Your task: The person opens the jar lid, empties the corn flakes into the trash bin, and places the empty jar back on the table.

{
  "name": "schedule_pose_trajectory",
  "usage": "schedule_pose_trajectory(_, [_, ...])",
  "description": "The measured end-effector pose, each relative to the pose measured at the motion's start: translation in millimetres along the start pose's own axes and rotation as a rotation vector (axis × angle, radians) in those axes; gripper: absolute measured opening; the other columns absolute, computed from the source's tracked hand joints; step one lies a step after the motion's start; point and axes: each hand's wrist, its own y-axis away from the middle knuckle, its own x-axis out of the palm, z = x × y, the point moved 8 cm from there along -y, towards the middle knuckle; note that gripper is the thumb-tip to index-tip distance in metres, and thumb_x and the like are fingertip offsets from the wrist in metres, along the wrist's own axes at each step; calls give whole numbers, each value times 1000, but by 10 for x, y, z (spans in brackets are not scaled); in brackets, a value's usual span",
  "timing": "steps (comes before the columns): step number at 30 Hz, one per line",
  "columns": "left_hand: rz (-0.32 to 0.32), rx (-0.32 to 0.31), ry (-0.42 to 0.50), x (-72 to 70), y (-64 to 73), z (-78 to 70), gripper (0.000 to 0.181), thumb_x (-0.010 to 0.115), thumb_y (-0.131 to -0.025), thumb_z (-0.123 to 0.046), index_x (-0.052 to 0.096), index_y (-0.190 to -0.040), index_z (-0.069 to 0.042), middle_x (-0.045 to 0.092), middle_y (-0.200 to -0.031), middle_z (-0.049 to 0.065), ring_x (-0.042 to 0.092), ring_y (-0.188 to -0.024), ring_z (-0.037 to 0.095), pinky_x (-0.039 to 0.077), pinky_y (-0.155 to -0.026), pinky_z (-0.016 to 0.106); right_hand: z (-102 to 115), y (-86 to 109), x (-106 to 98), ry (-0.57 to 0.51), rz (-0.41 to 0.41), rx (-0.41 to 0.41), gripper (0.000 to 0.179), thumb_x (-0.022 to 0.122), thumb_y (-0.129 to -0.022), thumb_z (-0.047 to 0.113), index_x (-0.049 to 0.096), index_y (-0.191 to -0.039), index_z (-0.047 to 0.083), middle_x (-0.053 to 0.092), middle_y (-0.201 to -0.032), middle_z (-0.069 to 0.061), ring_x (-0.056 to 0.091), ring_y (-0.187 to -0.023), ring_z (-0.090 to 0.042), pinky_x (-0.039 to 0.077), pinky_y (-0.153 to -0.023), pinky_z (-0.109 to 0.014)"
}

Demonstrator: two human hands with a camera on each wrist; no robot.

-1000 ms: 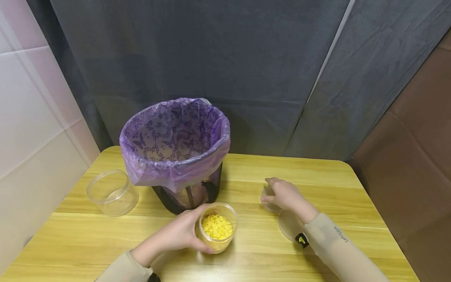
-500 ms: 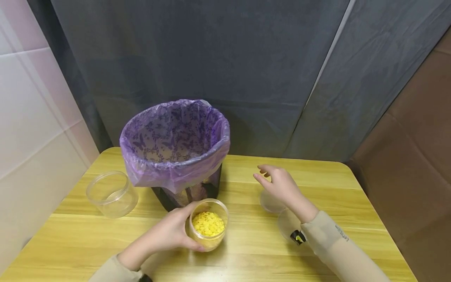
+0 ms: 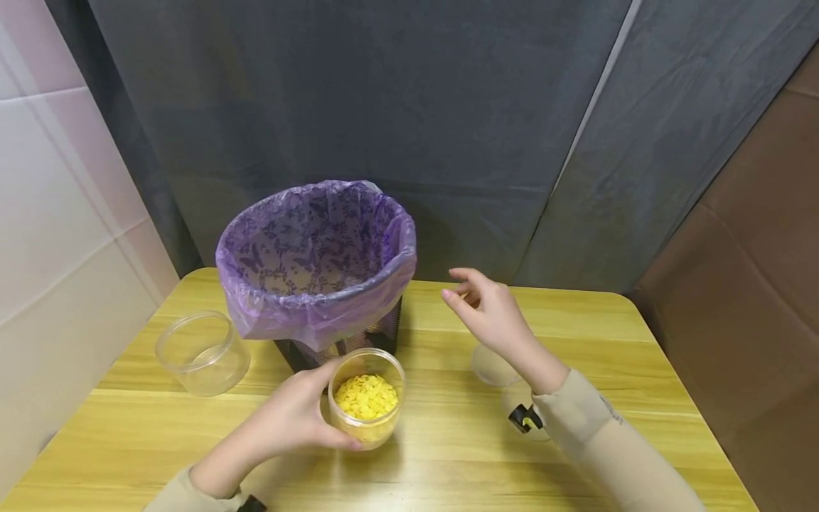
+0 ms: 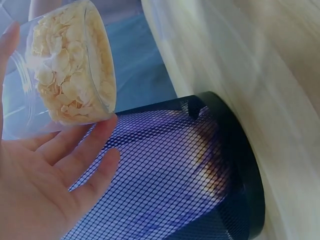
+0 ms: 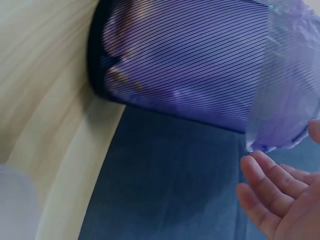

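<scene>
My left hand (image 3: pixel 297 416) grips a clear round plastic jar (image 3: pixel 377 432) from its left side, thumb in front. Yellow flakes (image 3: pixel 367 398) partly fill the jar; it is held up off the table, in front of a black mesh bin (image 4: pixel 160 170). In the left wrist view the jar (image 4: pixel 75 65) appears on its side between the fingers. My right hand (image 3: pixel 499 316) hovers right of the bin, fingers loosely bent and holding nothing. In the right wrist view its fingertips appear close to the purple bag (image 5: pixel 285 100) that lines the bin.
An open clear jar (image 3: pixel 205 384) stands left of the bin. Two clear round lids lie on the wooden table: one lid (image 3: pixel 491 368) behind, the other lid (image 3: pixel 512 398) partly under the right wrist. A grey curtain (image 3: pixel 384 92) hangs behind the table.
My left hand has raised the jar of flakes and brought it left, toward the bin. My right hand has come away from the lid and moved up and left.
</scene>
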Motion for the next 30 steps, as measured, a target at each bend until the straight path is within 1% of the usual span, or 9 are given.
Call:
schedule_pose_trajectory(3, [-1, -3, -16, -32, 15, -12, 99, 90, -52, -49, 50, -134, -9, 65, -117, 4, 62, -104, 22, 49, -88, 46, 62, -45, 7, -64, 4, 15, 45, 58, -96, 33, 52, -133, 7, 70, -95, -2, 61, -68, -13, 50, -57, -33])
schedule_pose_trajectory(6, [-9, -9, -36, -77, 33, -22, 98, 89, -52, -51, 51, -132, -11, 65, -117, 2, 61, -104, 21, 50, -88, 46, 122, -94, 14, -122, 3, 31, 43, 58, -96, 32, 54, -131, 8, 70, -93, -3, 63, -67, -17, 49, -53, -35])
schedule_pose_trajectory(11, [-28, -18, -67, -181, 70, -57, 98, 87, -51, -56, 52, -131, -13, 64, -115, -1, 61, -101, 19, 51, -85, 44, 247, -198, 9, -186, -16, 9, 35, 58, -96, 30, 62, -122, 6, 71, -91, -7, 64, -66, -19, 50, -57, -35])
schedule_pose_trajectory(14, [-44, -10, -74, -261, 95, -88, 100, 87, -51, -56, 50, -134, -14, 64, -116, -2, 61, -101, 17, 51, -84, 44, 304, -264, 17, -234, -16, 12, 34, 59, -96, 28, 62, -120, 4, 70, -89, -7, 64, -65, -20, 52, -61, -34])
schedule_pose_trajectory(19, [-77, 19, -91, -376, 135, -125, 95, 90, -51, -50, 53, -130, -13, 65, -111, -6, 61, -96, 13, 53, -80, 41, 344, -373, 73, -340, 3, 81, 41, 60, -95, 29, 58, -126, 2, 70, -85, -11, 64, -62, -26, 55, -65, -34])
schedule_pose_trajectory(22, [-85, 32, -106, -405, 152, -134, 91, 90, -51, -50, 55, -128, -13, 65, -109, -8, 61, -94, 11, 53, -78, 39, 365, -427, 107, -381, 12, 117, 46, 60, -95, 30, 54, -131, 2, 70, -82, -12, 63, -59, -25, 55, -65, -34])
schedule_pose_trajectory(30, [-79, 10, -100, -452, 190, -121, 99, 92, -47, -47, 53, -131, -14, 64, -115, -8, 61, -100, 11, 52, -82, 41, 425, -530, 206, -460, 56, 183, 53, 62, -94, 29, 47, -137, 1, 69, -76, -11, 62, -55, -23, 56, -63, -35])
